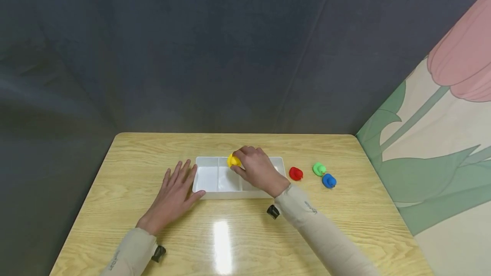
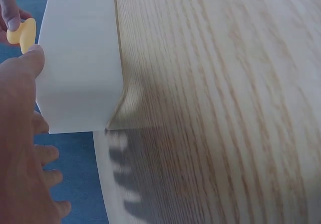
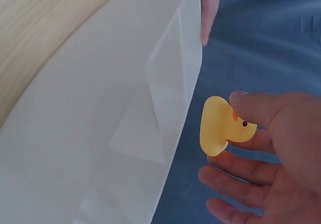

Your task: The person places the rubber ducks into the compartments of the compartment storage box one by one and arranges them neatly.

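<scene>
Between thumb and fingers my right hand (image 1: 261, 169) pinches a yellow toy duck (image 3: 215, 126) by its head, above the middle of a white divided tray (image 1: 238, 196). In the right wrist view the duck's body points toward the tray and one dark eye shows. My left hand (image 1: 174, 195) lies at the tray's left end with fingers spread, its thumb by the near left corner. From the left wrist, the tray's outer wall (image 2: 80, 58) rises beside that hand. The compartments on the left hold nothing; my right hand covers part of those on the right.
Right of the tray lie a red toy duck (image 1: 296, 173), a green toy duck (image 1: 319, 168) and a blue toy duck (image 1: 329, 180), the last two close together. All rest on a wood-grain table (image 1: 153, 148). A dark curtain (image 1: 230, 54) hangs behind its far edge.
</scene>
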Demonstrator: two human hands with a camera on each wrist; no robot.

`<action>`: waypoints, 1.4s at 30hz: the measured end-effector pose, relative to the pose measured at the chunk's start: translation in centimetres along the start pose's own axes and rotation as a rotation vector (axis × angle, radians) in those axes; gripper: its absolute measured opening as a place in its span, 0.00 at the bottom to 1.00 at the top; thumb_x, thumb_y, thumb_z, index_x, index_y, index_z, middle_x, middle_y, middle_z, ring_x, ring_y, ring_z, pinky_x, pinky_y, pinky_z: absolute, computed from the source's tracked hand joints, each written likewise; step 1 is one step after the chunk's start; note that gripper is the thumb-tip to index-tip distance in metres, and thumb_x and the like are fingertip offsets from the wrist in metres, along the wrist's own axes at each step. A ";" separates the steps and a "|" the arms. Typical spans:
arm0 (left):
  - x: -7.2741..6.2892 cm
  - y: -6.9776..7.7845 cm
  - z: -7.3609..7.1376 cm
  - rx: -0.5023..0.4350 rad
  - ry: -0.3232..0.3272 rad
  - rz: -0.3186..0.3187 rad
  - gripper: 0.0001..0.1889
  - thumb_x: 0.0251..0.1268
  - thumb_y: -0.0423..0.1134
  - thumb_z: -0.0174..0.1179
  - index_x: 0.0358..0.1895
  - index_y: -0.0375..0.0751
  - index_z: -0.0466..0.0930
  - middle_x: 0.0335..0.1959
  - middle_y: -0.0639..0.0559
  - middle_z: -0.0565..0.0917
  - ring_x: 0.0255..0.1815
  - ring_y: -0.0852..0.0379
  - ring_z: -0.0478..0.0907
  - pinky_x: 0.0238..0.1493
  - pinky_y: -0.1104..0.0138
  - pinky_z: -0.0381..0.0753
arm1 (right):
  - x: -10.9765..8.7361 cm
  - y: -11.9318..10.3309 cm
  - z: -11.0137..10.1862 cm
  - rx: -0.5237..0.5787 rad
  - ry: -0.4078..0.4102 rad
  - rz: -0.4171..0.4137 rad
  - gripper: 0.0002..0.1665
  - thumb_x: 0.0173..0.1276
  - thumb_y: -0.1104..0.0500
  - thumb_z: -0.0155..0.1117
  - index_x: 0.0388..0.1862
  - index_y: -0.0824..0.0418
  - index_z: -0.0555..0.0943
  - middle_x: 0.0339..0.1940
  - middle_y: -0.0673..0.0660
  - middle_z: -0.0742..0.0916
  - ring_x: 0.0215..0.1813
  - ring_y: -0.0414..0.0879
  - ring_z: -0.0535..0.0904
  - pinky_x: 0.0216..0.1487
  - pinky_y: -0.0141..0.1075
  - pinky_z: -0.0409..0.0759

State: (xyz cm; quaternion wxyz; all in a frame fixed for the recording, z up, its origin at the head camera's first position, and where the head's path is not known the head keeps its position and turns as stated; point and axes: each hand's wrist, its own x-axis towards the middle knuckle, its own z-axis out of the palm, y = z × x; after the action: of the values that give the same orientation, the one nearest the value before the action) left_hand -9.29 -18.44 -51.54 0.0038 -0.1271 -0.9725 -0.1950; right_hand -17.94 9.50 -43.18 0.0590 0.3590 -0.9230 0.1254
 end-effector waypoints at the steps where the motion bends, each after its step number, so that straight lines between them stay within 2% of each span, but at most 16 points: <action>1: 0.0 0.0 0.0 0.000 -0.001 -0.001 0.46 0.80 0.67 0.51 0.88 0.43 0.51 0.91 0.39 0.46 0.91 0.33 0.41 0.87 0.33 0.39 | 0.1 -0.2 0.2 -0.006 -0.004 -0.006 0.19 0.73 0.50 0.75 0.55 0.60 0.87 0.53 0.57 0.91 0.53 0.52 0.86 0.53 0.48 0.85; 14: 0.0 0.1 0.0 -0.015 -0.008 0.000 0.46 0.81 0.67 0.50 0.88 0.43 0.50 0.91 0.39 0.46 0.91 0.33 0.41 0.87 0.33 0.40 | 1.2 -2.2 1.3 -0.027 -0.008 -0.062 0.18 0.74 0.47 0.73 0.53 0.57 0.87 0.51 0.54 0.91 0.51 0.49 0.86 0.51 0.44 0.83; 28: -0.1 0.1 -0.2 -0.005 -0.016 -0.007 0.46 0.81 0.67 0.50 0.88 0.42 0.49 0.91 0.40 0.46 0.91 0.34 0.40 0.87 0.33 0.40 | 2.9 -4.7 1.5 -0.091 -0.062 -0.083 0.20 0.77 0.44 0.70 0.57 0.55 0.86 0.53 0.52 0.90 0.53 0.47 0.87 0.58 0.44 0.85; 42: -0.1 0.2 -0.1 -0.018 0.000 0.001 0.45 0.81 0.66 0.51 0.87 0.40 0.53 0.91 0.40 0.49 0.91 0.33 0.42 0.87 0.32 0.41 | 3.4 -5.9 2.6 -0.160 -0.106 -0.089 0.22 0.78 0.41 0.67 0.59 0.53 0.86 0.54 0.50 0.90 0.55 0.47 0.87 0.62 0.44 0.84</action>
State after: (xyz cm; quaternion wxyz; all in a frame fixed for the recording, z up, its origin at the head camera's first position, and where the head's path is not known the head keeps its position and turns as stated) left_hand -9.13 -18.36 -51.42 0.0026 -0.1274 -0.9707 -0.2039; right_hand -16.54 2.42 -43.88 0.0442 0.4000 -0.9150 0.0296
